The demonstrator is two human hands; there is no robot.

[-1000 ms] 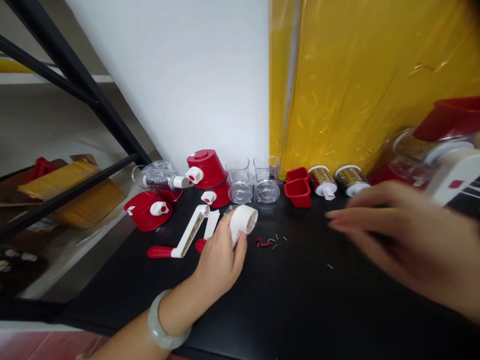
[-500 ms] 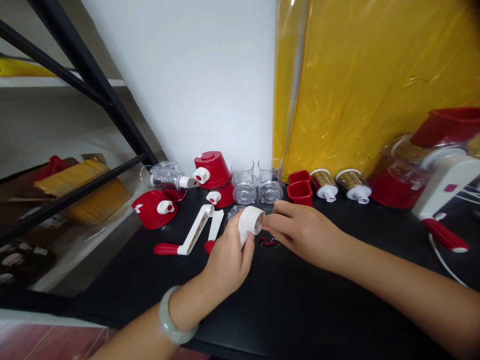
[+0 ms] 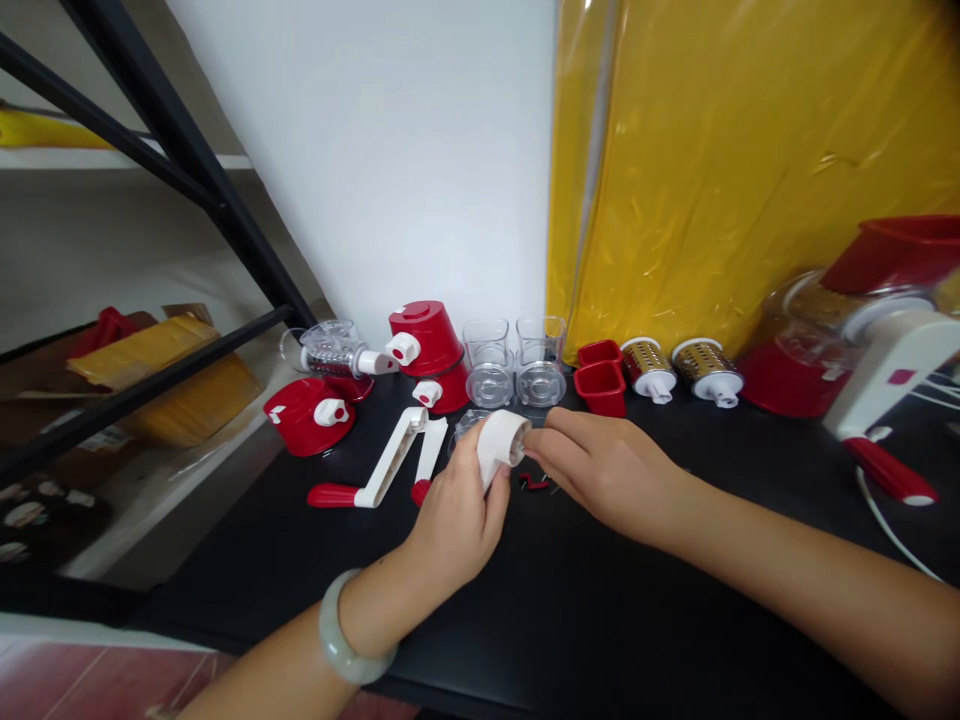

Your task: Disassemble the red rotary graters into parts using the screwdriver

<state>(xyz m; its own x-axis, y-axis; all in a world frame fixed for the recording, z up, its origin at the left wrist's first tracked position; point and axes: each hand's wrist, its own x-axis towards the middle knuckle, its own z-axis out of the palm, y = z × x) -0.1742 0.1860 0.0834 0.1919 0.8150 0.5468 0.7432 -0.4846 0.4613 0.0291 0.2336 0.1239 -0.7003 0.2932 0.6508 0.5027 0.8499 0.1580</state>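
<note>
My left hand (image 3: pixel 461 510) is wrapped round a white plastic part with a round hollow end (image 3: pixel 501 440), held up over the black table. At the opening of that part, my right hand (image 3: pixel 596 465) has its fingertips pinched together; whatever they grip there is hidden. Below the hands lies a small red piece (image 3: pixel 534 482) with thin dark bits beside it. Left of my left hand rest a white crank handle with a red grip (image 3: pixel 386 465) and a second, shorter-looking white handle (image 3: pixel 430 450), partly covered by the hand. Behind it shows a clear plastic piece (image 3: pixel 469 422).
Along the wall stand red bases (image 3: pixel 426 335), clear plastic hoppers (image 3: pixel 541 360), red pushers (image 3: pixel 602 385) and grater drums (image 3: pixel 705 372). An assembled rotary grater (image 3: pixel 862 330) is at the right. A black shelf frame (image 3: pixel 225 215) rises at the left, with a cardboard box (image 3: pixel 187 385).
Both hands stay almost in place at the white part. My right hand's fingers have shifted very slightly at its opening; nothing else has visibly moved.
</note>
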